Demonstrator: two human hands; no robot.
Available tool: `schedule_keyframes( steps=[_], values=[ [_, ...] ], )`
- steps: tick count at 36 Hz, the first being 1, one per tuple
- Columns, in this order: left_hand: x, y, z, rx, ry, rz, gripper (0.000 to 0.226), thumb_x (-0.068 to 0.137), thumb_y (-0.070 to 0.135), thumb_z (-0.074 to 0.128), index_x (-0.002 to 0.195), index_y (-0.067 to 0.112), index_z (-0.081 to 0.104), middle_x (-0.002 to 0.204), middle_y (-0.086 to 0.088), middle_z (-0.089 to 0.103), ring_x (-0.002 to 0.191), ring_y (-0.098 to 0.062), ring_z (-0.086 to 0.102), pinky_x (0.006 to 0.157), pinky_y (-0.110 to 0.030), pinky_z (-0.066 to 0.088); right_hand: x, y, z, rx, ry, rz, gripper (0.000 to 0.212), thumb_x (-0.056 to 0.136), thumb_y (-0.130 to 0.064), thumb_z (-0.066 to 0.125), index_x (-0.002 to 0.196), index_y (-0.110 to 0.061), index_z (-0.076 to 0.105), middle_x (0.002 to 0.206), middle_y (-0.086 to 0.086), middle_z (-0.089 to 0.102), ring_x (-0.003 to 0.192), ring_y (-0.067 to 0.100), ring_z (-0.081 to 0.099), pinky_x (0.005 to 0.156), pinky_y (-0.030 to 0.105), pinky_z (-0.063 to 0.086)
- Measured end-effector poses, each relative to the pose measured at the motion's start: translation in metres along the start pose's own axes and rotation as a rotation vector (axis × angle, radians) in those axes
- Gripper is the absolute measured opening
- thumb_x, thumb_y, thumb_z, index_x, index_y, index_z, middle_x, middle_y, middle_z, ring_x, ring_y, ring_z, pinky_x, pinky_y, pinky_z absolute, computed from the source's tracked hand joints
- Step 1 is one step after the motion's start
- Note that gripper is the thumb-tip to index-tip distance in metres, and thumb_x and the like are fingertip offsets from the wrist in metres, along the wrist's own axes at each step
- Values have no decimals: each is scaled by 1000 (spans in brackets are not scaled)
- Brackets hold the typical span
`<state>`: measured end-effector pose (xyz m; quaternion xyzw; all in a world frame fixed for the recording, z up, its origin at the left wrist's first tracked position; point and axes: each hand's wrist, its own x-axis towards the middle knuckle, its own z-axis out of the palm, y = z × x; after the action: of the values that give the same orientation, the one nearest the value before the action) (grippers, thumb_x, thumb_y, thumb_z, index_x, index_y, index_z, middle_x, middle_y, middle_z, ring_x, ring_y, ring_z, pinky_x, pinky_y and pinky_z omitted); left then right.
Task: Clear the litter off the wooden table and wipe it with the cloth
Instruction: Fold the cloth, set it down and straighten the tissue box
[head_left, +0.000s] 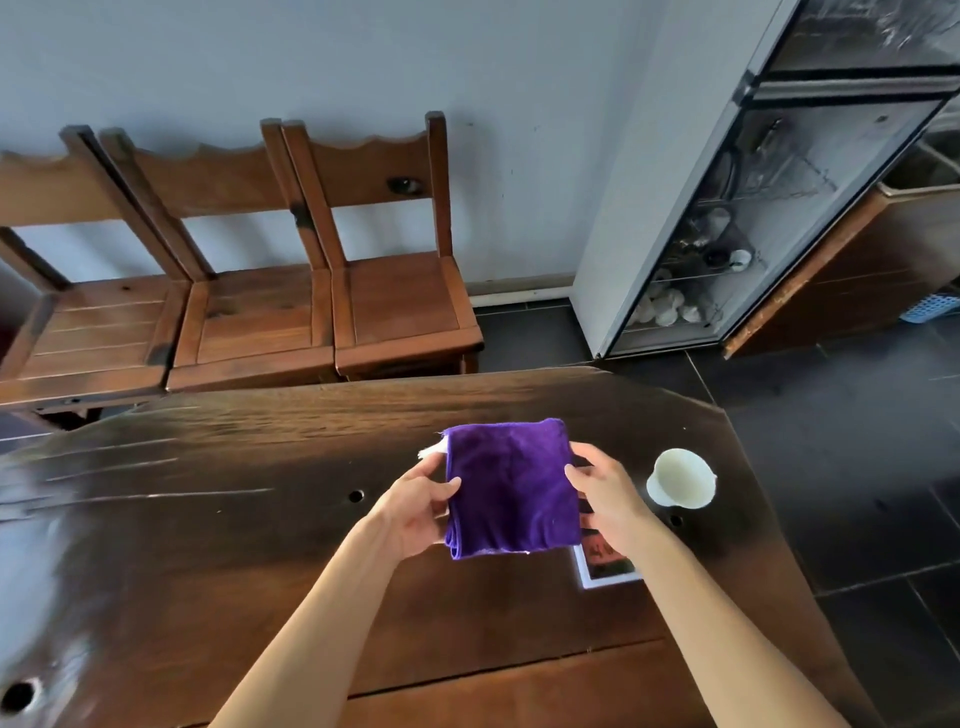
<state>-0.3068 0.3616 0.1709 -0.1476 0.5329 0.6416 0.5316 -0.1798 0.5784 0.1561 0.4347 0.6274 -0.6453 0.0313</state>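
A folded purple cloth (511, 488) is held above the dark wooden table (234, 545), between both hands. My left hand (415, 512) grips its left edge, thumb on top. My right hand (608, 493) pinches its right edge. A small white scrap (432, 450) shows behind the cloth's upper left corner. A white paper cup (681, 478) lies on the table to the right of my right hand. A white-bordered card or packet (605, 564) lies flat on the table under the cloth and my right wrist, partly hidden.
Three wooden chairs (400, 306) stand in a row against the wall beyond the table's far edge. A glass-fronted cabinet (727, 234) with dishes stands at the back right. Dark tiled floor (857, 467) lies to the right of the table.
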Motion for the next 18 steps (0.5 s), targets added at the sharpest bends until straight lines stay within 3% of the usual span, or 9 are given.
schedule_keyframes(
  steps=[5, 14, 18],
  values=[
    [54, 21, 9, -7, 35, 16, 53, 100, -9, 47, 120, 37, 66, 114, -6, 67, 102, -26, 58, 85, -50, 54, 63, -9, -2, 0, 0, 6, 32, 105, -12, 50, 132, -27, 58, 113, 12, 65, 102, 27, 66, 81, 47, 58],
    [121, 43, 8, -10, 93, 70, 54, 101, -9, 43, 123, 34, 67, 117, -4, 67, 103, -26, 59, 86, -50, 54, 141, -16, 5, -81, 56, -50, 36, 105, -14, 51, 138, -29, 55, 119, 7, 62, 107, 26, 63, 82, 48, 59],
    [139, 42, 7, 82, 193, 66, 50, 102, -9, 42, 112, 33, 68, 113, -4, 66, 101, -24, 57, 100, -57, 49, 156, -11, 10, -217, 137, -79, 37, 105, -16, 52, 140, -26, 55, 127, 6, 62, 107, 22, 62, 84, 43, 59]
  ],
)
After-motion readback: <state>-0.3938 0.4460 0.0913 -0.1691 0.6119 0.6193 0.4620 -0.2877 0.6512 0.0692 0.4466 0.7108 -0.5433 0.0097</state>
